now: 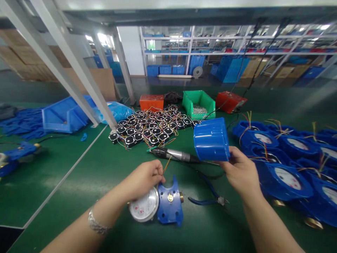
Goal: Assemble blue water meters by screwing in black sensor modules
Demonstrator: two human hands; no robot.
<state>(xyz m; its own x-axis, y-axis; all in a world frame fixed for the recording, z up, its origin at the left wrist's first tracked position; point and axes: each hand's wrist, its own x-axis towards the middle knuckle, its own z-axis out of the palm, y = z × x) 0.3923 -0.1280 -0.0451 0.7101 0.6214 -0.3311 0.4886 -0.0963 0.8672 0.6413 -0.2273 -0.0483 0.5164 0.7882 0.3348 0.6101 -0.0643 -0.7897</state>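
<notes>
One blue cup (211,140) is gripped by right fingers (236,154); left fingers (157,168) pinch wires (166,164) beside one dial (145,208).

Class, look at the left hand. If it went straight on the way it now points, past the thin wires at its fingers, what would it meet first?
Probably the long black-and-silver cylindrical tool, ahead of the left hand. Depth is unclear, so it might pass above it.

- Blue housing (211,140): glossy, round-walled, tipped sideways, held up right of centre; which end opens is hard to tell.
- Round meter (143,207): pale dial facing up, lower centre.
- Blue bracket (166,208): flat, just right of the meter.
- Thin wires (166,165): yellow-orange, pinched, near centre.
</notes>
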